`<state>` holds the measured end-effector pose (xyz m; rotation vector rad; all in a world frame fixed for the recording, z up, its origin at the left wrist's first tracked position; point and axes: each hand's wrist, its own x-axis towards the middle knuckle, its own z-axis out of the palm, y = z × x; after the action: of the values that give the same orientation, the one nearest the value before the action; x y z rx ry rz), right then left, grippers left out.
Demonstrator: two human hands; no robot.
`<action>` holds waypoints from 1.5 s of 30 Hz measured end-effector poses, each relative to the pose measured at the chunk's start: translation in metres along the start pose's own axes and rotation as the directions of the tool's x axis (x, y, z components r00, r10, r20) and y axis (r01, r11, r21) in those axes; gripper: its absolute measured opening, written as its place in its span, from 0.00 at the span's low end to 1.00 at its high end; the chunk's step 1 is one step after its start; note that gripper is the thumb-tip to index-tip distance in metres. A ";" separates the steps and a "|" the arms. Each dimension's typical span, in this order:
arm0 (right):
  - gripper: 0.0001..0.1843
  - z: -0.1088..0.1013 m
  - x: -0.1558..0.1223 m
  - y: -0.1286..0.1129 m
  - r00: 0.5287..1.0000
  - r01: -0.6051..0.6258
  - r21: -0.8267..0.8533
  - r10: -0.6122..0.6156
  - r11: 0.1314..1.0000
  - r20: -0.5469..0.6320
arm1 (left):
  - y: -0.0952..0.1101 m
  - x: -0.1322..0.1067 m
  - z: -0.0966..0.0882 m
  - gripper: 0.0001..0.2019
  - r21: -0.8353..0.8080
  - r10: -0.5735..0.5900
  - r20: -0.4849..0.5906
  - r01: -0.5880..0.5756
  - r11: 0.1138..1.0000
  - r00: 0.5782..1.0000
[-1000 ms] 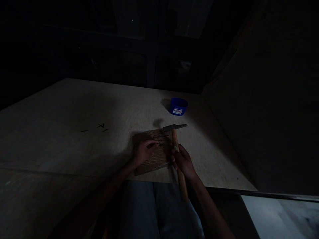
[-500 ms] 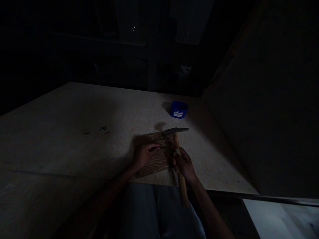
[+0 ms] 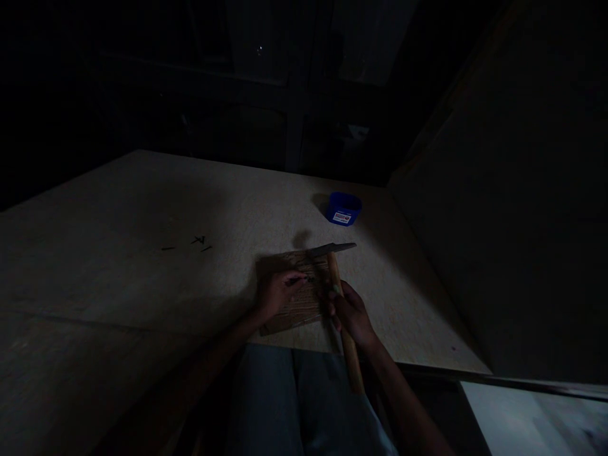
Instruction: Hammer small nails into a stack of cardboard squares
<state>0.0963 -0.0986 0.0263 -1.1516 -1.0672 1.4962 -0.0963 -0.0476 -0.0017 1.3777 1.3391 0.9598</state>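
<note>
A brown block with a ridged, wood-like top (image 3: 304,310) lies near the table's front edge. Over its left part, my left hand (image 3: 276,296) is closed in a pinch on a small dark nail (image 3: 310,278) at the block's upper middle; its fine detail is lost in the dim light. My right hand (image 3: 354,315) is wrapped round the wooden handle of a hammer (image 3: 352,361). The hammer's metal head points away from me, above the block's far right corner, and the handle's end reaches over my lap.
Several loose dark nails (image 3: 199,240) lie to the left on the pale table (image 3: 256,202). Beyond the hammer stands a blue plastic container (image 3: 344,209) with a white label. A dark upright panel (image 3: 513,221) borders the table's right side.
The hammer's head has tilted slightly and shifted a little left. My left hand keeps its pinch at nearly the same spot. The view has moved slightly.
</note>
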 end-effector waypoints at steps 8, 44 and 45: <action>0.25 -0.002 0.002 -0.004 1.000 -0.017 -0.019 0.018 1.000 0.023 | 0.002 -0.001 0.000 0.10 -0.001 0.025 -0.021 -0.025 1.000 0.999; 0.20 -0.016 -0.047 -0.075 0.968 0.213 -0.574 -0.090 0.790 0.235 | -0.004 0.005 0.012 0.11 0.000 0.126 -0.050 -0.126 0.992 0.991; 0.20 -0.015 -0.046 -0.074 0.966 0.228 -0.576 -0.107 0.785 0.236 | -0.003 0.005 0.012 0.11 -0.010 0.128 -0.043 -0.128 0.992 0.991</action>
<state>0.1281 -0.1284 0.1028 -1.3027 -1.8223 1.1632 -0.0848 -0.0444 -0.0081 1.4549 1.2856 1.0865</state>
